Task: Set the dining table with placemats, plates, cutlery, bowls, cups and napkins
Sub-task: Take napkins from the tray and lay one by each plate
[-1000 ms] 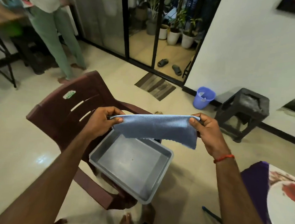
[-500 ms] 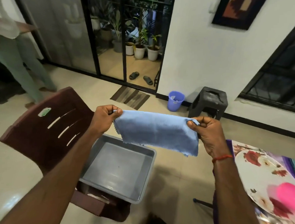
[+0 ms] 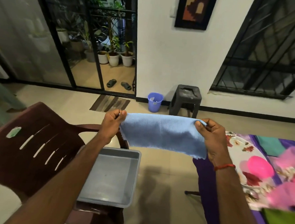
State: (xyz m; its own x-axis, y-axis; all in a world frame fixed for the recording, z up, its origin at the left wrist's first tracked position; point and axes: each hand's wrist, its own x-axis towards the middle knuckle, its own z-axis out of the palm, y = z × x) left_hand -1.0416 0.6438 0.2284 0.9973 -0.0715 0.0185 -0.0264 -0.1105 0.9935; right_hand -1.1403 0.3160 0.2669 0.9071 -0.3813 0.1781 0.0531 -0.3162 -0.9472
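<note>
Head view shows left hand (image 3: 111, 125) and right hand (image 3: 210, 136) each pinching a top corner of the blue napkin (image 3: 162, 134), while tabletop (image 3: 206, 178) items at right are blurred and cut off.

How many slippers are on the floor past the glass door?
2. The left slipper and the right slipper lie side by side, apart, in front of the white plant pots. More may be hidden behind the door frame.

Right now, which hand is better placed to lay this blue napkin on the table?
Probably right. The right hand pinches the blue napkin beside the table; the left hand pinches its other end by the brown chair, farther away.
</note>
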